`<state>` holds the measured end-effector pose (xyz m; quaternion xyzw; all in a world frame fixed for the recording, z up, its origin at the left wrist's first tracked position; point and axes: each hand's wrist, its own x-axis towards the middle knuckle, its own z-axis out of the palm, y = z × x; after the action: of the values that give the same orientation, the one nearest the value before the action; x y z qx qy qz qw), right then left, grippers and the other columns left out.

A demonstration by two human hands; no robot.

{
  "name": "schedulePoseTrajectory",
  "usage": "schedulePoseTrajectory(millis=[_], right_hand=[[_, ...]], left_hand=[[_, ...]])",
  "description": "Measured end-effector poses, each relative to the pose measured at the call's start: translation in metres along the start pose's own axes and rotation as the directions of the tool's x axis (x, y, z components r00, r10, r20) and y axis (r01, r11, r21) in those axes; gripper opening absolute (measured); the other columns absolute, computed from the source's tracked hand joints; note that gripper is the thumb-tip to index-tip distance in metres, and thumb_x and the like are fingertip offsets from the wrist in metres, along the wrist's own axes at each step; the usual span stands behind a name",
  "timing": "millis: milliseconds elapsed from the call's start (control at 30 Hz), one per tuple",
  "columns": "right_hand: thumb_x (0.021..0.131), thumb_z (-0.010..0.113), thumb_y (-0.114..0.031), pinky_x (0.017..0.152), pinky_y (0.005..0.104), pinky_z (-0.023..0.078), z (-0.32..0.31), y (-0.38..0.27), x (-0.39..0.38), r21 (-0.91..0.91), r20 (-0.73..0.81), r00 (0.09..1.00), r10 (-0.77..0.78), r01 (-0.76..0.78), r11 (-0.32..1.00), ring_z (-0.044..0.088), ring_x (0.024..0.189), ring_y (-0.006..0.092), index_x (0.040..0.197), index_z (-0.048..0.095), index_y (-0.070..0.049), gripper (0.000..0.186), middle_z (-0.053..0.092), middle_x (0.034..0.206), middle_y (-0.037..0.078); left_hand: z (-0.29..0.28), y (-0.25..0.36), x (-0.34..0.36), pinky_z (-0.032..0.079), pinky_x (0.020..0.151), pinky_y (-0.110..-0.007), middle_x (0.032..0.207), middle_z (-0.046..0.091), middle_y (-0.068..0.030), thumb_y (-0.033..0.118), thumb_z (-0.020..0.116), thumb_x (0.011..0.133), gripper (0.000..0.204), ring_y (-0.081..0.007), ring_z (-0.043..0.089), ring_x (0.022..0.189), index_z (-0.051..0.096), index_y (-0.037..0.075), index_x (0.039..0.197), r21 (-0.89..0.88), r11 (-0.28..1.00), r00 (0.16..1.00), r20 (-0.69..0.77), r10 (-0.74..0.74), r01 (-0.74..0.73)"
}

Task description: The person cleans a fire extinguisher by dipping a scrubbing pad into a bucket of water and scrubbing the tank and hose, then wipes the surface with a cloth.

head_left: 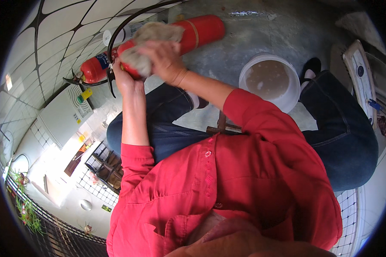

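Observation:
A large red fire extinguisher (208, 31) lies slantwise at the upper left, its valve end toward me. My left hand (125, 80) is closed round that end, beside the black lever (111, 81). A beige-grey rag (158, 32) is draped over the cylinder, and part of it hangs at the near end. My right hand (165, 60), somewhat smeared by motion, presses the rag against the red body. From the valve a black hose (116, 36) arcs up along the wall side. Some of the left fingers are hidden behind the extinguisher.
A white bucket (289, 100) of cloudy brown water stands between my feet. Beside the tiled wall is a smaller red extinguisher (92, 70), with a white cylinder (111, 37) behind. A white panel-like object (359, 77) leans at the right. At the left sits a black crate (103, 167).

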<state>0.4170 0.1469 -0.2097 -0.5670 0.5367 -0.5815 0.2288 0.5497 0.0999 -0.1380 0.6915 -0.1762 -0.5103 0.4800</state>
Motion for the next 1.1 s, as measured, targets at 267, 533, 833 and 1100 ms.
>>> schedulePoseTrajectory(millis=[267, 533, 833, 1100], right_hand=[[0.086, 0.061, -0.016, 0.097, 0.0524, 0.037, -0.01, 0.107, -0.001, -0.219, -0.072, 0.842, 0.535, -0.537, 0.815, 0.052, 0.11, 0.0358, 0.12, 0.056, -0.011, 0.035, 0.057, 0.121, 0.014], [0.089, 0.057, -0.018, 0.094, 0.0486, 0.045, -0.011, 0.047, 0.059, -0.08, 0.209, 0.942, 0.262, -0.25, 0.965, 0.062, 0.107, 0.0353, 0.12, 0.063, -0.015, 0.032, 0.067, 0.113, 0.014], [0.092, 0.059, -0.012, 0.093, 0.0336, 0.049, -0.044, 0.028, 0.094, 0.41, 0.312, 0.95, 0.009, -0.143, 0.901, 0.065, 0.105, 0.0285, 0.121, 0.062, -0.008, 0.03, 0.068, 0.113, 0.012], [0.094, 0.046, -0.033, 0.089, 0.0462, 0.049, -0.029, 0.161, 0.045, 0.064, 0.576, 0.748, 0.33, -0.444, 0.894, 0.062, 0.105, 0.0418, 0.112, 0.065, -0.004, 0.039, 0.066, 0.112, 0.024]], left_hand=[[0.027, 0.005, -0.032, 0.046, 0.094, -0.061, 0.132, 0.058, -0.0076, 0.048, 0.045, 0.094, 0.047, -0.0338, 0.058, 0.119, 0.051, 0.021, 0.132, 0.057, 0.996, 0.994, -0.095, -0.06, 0.065], [0.027, 0.003, -0.022, 0.051, 0.09, -0.034, 0.115, 0.065, -0.0088, 0.029, 0.058, 0.093, 0.039, -0.0197, 0.063, 0.104, 0.058, 0.003, 0.123, 0.127, 0.969, 0.977, 0.035, 0.209, -0.211], [0.027, 0.001, -0.048, 0.038, 0.104, -0.031, 0.123, 0.058, -0.0111, 0.016, 0.059, 0.086, 0.05, -0.0208, 0.052, 0.115, 0.052, -0.002, 0.132, 0.513, 0.611, 0.788, 0.502, 0.356, -0.603], [0.043, -0.003, -0.059, 0.036, 0.109, -0.04, 0.137, 0.05, -0.0169, 0.021, 0.064, 0.075, 0.064, -0.03, 0.049, 0.126, 0.054, 0.003, 0.136, 0.283, 0.229, 0.354, 0.849, 0.392, -0.931]])
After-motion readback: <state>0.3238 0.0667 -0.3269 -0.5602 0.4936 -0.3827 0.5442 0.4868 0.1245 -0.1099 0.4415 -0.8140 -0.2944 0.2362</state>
